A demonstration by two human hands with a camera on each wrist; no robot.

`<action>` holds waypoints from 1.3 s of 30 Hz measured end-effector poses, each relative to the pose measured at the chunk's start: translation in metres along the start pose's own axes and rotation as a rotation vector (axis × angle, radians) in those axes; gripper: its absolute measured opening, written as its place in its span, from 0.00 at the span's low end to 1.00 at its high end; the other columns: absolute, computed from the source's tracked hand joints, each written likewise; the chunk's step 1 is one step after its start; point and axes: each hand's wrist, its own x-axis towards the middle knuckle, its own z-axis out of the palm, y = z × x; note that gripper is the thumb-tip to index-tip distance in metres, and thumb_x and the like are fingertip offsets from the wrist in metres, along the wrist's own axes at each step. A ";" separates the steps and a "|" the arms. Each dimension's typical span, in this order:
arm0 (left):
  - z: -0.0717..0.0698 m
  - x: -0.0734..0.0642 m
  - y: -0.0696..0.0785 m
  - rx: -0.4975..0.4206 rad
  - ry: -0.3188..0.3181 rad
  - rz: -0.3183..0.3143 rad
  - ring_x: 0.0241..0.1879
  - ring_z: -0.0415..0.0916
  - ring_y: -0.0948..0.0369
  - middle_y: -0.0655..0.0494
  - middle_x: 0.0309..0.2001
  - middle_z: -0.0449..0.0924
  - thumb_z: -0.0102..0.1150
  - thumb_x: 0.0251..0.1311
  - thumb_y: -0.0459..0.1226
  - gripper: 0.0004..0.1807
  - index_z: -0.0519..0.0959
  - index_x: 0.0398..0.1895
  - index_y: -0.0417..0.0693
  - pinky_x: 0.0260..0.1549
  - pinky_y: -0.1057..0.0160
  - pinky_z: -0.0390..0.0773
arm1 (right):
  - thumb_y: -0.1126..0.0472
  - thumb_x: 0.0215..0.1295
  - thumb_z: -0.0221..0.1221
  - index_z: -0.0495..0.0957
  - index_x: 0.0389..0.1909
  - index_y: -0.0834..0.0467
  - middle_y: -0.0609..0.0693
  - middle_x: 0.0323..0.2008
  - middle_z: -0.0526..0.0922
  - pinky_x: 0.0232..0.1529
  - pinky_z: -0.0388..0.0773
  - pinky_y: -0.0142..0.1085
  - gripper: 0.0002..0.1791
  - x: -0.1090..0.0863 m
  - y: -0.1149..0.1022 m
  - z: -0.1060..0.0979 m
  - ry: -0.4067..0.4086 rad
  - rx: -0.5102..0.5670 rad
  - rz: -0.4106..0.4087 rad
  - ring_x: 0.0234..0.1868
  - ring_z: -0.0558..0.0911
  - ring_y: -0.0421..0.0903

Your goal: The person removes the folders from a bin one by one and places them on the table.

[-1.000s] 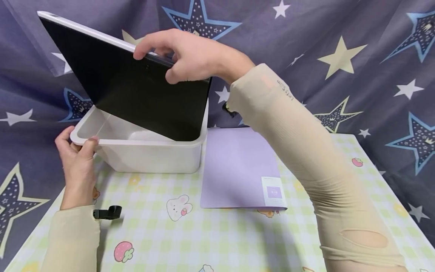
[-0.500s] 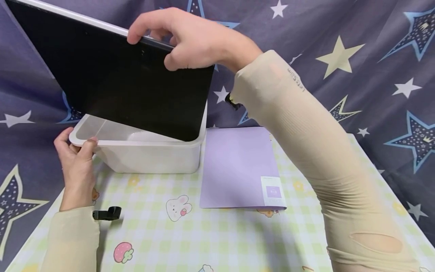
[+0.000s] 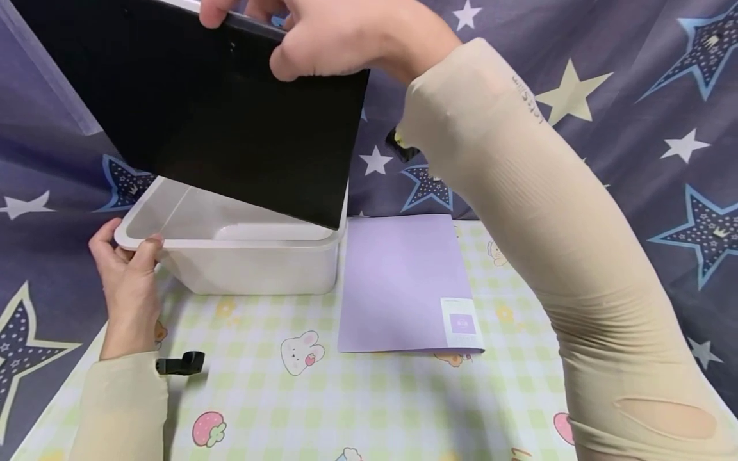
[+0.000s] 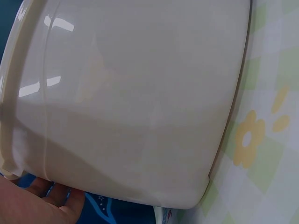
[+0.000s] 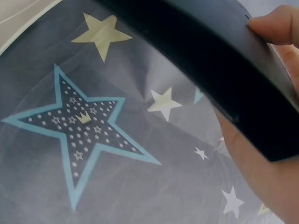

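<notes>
My right hand (image 3: 340, 38) grips the upper edge of a large, flat black rectangular panel (image 3: 230, 121), with the thumb on its near face. A pale strip runs along the panel's top edge, and its upper part leaves the head view. It hangs tilted over a white plastic storage bin (image 3: 248, 269), its lower right corner overlapping the bin's rim. In the right wrist view the dark panel (image 5: 201, 60) lies between thumb and fingers. My left hand (image 3: 127, 275) holds the bin's front left corner, thumb on the rim; in the left wrist view its fingers (image 4: 56, 196) curl beneath the lip.
A lilac folder (image 3: 398, 275) with a white label lies flat to the right of the bin. Under both is a green checked tablecloth (image 3: 254, 397) printed with cartoon figures. A dark curtain (image 3: 623, 147) with stars hangs right behind the table.
My right hand has risen with the black panel, lifting it up out of the bin and showing more of the bin's inside. The left hand keeps its hold on the corner.
</notes>
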 end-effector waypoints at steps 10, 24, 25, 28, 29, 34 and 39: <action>-0.002 0.001 0.002 -0.004 0.014 -0.015 0.49 0.71 0.57 0.47 0.54 0.71 0.57 0.53 0.22 0.34 0.61 0.62 0.54 0.40 0.71 0.72 | 0.70 0.55 0.57 0.72 0.57 0.36 0.37 0.57 0.68 0.49 0.70 0.36 0.32 -0.021 -0.004 -0.003 -0.029 -0.001 0.082 0.54 0.63 0.39; -0.003 0.001 0.003 -0.043 0.009 -0.002 0.51 0.71 0.55 0.44 0.55 0.71 0.55 0.52 0.21 0.34 0.61 0.61 0.53 0.41 0.70 0.73 | 0.69 0.55 0.53 0.73 0.58 0.40 0.44 0.55 0.73 0.51 0.71 0.39 0.31 -0.045 0.013 -0.002 -0.028 0.124 0.076 0.62 0.62 0.42; -0.003 0.001 0.003 -0.041 0.008 -0.002 0.51 0.71 0.55 0.44 0.55 0.71 0.55 0.52 0.21 0.34 0.61 0.61 0.53 0.41 0.70 0.73 | 0.69 0.55 0.53 0.73 0.58 0.41 0.44 0.54 0.74 0.50 0.72 0.40 0.30 -0.046 0.016 -0.001 -0.027 0.141 0.070 0.60 0.64 0.43; -0.003 0.002 0.004 -0.038 0.005 -0.001 0.51 0.70 0.55 0.44 0.55 0.70 0.55 0.52 0.21 0.34 0.61 0.61 0.53 0.41 0.70 0.73 | 0.70 0.55 0.51 0.73 0.59 0.43 0.47 0.52 0.76 0.48 0.74 0.41 0.30 -0.048 0.024 0.001 -0.019 0.188 0.052 0.54 0.71 0.46; -0.003 0.002 0.004 -0.037 0.005 -0.001 0.51 0.71 0.55 0.44 0.55 0.70 0.55 0.52 0.21 0.34 0.61 0.61 0.53 0.41 0.70 0.73 | 0.70 0.56 0.52 0.73 0.59 0.43 0.47 0.52 0.76 0.47 0.75 0.41 0.30 -0.049 0.026 0.002 -0.015 0.198 0.051 0.52 0.73 0.47; -0.004 0.001 0.004 -0.036 0.008 -0.002 0.51 0.71 0.55 0.45 0.55 0.70 0.55 0.51 0.21 0.34 0.61 0.61 0.53 0.41 0.70 0.73 | 0.71 0.55 0.50 0.73 0.59 0.43 0.48 0.52 0.77 0.48 0.74 0.42 0.31 -0.054 0.037 0.005 -0.015 0.258 0.063 0.49 0.75 0.48; -0.005 0.002 0.004 -0.041 0.004 0.003 0.50 0.71 0.55 0.44 0.54 0.70 0.55 0.51 0.20 0.34 0.61 0.61 0.53 0.40 0.70 0.73 | 0.70 0.56 0.50 0.72 0.59 0.42 0.50 0.50 0.78 0.48 0.73 0.44 0.31 -0.059 0.046 0.006 -0.015 0.291 0.096 0.46 0.77 0.50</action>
